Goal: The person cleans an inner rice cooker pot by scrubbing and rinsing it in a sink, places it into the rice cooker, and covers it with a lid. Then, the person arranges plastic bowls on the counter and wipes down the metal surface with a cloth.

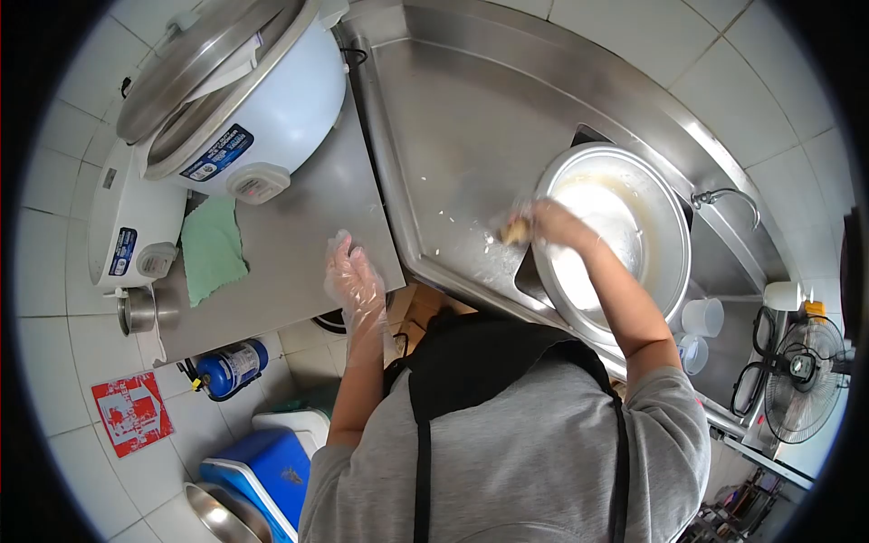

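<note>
Now the left hand [355, 281] has fingers loosely parted and the right hand [554, 223] pinches one tan lump [514, 233] beside one pot [667, 237]

Silver basin [659, 237], pale-green cloth [214, 249], white cooker [299, 109] with dark-blue label [217, 152], red-and-white sign [132, 414]

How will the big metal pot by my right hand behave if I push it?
The metal pot should stay stiff, given its rigid-looking round rim. It's probably awkward and fairly heavy, being far wider than your right hand.

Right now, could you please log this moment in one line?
right hand: blurred yellowish item held beside pot; left hand: gloved, open; green cloth: on counter
</note>
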The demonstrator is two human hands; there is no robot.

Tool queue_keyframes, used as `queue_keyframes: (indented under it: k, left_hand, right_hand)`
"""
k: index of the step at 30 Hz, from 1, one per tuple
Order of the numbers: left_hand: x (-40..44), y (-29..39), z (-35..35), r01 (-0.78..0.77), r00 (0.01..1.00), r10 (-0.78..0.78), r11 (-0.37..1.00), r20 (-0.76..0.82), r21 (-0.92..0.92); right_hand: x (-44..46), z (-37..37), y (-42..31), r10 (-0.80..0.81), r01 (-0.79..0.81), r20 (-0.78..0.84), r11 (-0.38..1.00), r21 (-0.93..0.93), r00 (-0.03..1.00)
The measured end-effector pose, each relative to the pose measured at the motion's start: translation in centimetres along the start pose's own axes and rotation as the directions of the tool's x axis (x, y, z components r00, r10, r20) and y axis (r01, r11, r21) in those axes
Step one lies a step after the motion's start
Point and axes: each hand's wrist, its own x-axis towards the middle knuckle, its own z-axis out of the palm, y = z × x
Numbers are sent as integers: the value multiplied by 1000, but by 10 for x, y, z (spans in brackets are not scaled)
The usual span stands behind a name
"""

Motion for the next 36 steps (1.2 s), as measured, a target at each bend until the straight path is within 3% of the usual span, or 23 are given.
queue_keyframes:
  k: [3, 6, 9, 11, 12, 15, 17, 18, 20, 22, 25, 28, 31, 33, 36]
  left_hand:
    - [0, -6, 2, 4, 1000, -4, 999, 4, 42]
    - [1, -4, 1, -22, 1000, 21, 985, 9, 172]
    - [3, 4, -2, -29, 999, 22, 969, 32, 247]
    - [5, 3, -2, -51, 998, 41, 950, 39, 309]
    - [6, 0, 0, -76, 997, 64, 931, 44, 357]
    - [2, -5, -2, -146, 989, 137, 892, 52, 428]
    - [1, -4, -3, -151, 988, 146, 893, 44, 423]
    - [2, -1, -4, -128, 992, 124, 903, 36, 410]
    - [4, 6, -6, -105, 994, 101, 914, 33, 393]
    - [5, 12, -8, -106, 994, 95, 918, 47, 383]
    - [4, 14, -8, -113, 994, 104, 900, 44, 421]
    - [2, 8, -6, -138, 990, 134, 884, 42, 448]
    - [1, 9, -5, -125, 992, 127, 880, 28, 458]
    - [0, 6, -3, -146, 988, 155, 871, 21, 469]
    - [-1, 5, -4, -143, 988, 151, 850, 27, 506]
  right_hand:
    - [35, -36, 16, 225, -205, -179, 971, 125, 958]
    - [86, -8, 98, 413, -305, -304, 888, 344, 859]
    - [126, 41, 94, 373, -486, -467, 862, -146, 802]
    - [160, 100, 104, 365, -337, -457, 930, 147, 811]
    - [164, 105, 67, 292, -361, -380, 924, -124, 878]
    - [162, 104, -3, -24, 24, -26, 1000, 11, 999]
    - [137, 112, -6, -31, 3, 102, 965, 262, 994]
    - [121, 112, -7, -47, -18, 163, 926, 377, 985]
    - [85, 93, -20, -128, 0, 352, 940, 341, 927]
    - [51, 74, -32, -120, 66, 435, 988, 138, 892]
    - [22, 47, -26, -40, 10, 696, 999, 47, 717]
    - [24, 13, -43, -24, -91, 745, 989, 114, 667]
    - [46, 12, -61, -140, 22, 359, 949, 314, 923]
    - [70, 17, -91, -77, -54, 322, 924, 379, 944]
    - [99, 67, -88, -327, 290, 63, 899, 330, 943]
